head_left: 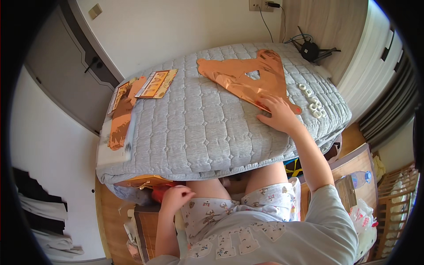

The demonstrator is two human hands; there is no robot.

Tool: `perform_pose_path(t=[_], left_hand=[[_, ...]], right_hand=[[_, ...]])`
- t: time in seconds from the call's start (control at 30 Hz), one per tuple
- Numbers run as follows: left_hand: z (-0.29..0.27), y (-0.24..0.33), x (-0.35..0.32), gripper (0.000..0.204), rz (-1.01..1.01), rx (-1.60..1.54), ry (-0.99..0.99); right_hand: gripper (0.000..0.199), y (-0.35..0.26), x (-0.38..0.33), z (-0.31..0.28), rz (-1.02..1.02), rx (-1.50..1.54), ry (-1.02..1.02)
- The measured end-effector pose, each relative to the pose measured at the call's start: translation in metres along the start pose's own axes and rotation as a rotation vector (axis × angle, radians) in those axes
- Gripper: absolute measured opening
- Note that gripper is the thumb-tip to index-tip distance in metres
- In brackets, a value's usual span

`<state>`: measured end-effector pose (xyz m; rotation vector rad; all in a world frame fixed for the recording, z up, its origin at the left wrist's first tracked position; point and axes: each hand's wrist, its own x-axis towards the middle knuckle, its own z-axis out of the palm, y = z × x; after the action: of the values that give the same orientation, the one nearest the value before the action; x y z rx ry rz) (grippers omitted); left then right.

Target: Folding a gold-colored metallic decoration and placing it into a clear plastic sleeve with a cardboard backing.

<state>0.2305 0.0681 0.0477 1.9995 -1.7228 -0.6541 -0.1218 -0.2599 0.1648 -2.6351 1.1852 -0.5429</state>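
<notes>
A flat copper foil balloon (247,75), shaped like a letter with a triangular hole, lies on the grey quilted cover (198,128) of a low table. My right hand (278,112) rests open, palm down, on the balloon's near edge. My left hand (176,198) is down by my left knee below the table edge, fingers curled. It touches a red object that is mostly hidden, and whether it grips it cannot be told. I sit with my legs under the cover.
Printed packets (155,84) and folded copper foil pieces (121,121) lie at the table's left end. Small white rings (311,99) sit at its right edge. A black wired device (310,49) stands at the back right, a water bottle (360,179) and bags at my right.
</notes>
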Motion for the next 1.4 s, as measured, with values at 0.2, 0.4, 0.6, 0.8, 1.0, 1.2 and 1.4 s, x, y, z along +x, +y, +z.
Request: perform_pose_path(t=[0.2, 0.4, 0.6, 0.8, 1.0, 1.2, 1.4], left_hand=[[-0.032, 0.119, 0.049, 0.015, 0.485, -0.158, -0.162], [-0.034, 0.191, 0.148, 0.030, 0.792, 0.054, 0.303], [-0.033, 0.222, 0.238, 0.087, 0.746, 0.251, 0.733], [-0.048, 0.233, 0.256, 0.092, 0.715, 0.153, 0.759], [-0.070, 0.221, 0.285, 0.052, 0.709, -0.093, 0.540], [-0.083, 0.230, 0.269, 0.021, 0.725, -0.352, 0.076], [-0.140, 0.238, 0.242, 0.028, 0.482, -0.812, -0.085]], right_hand=[[0.040, 0.018, 0.008, 0.002, 0.016, -0.107, 0.239], [0.021, 0.014, 0.020, -0.015, -0.028, -0.237, 0.296], [0.014, -0.016, 0.004, -0.091, -0.388, -0.133, 0.295], [0.019, -0.034, -0.023, -0.158, -0.557, -0.187, 0.314], [0.013, -0.043, -0.030, -0.224, -0.596, -0.142, 0.200], [0.015, -0.045, -0.017, -0.272, -0.420, -0.222, 0.324], [0.028, -0.051, 0.031, -0.305, -0.065, -0.340, 0.608]])
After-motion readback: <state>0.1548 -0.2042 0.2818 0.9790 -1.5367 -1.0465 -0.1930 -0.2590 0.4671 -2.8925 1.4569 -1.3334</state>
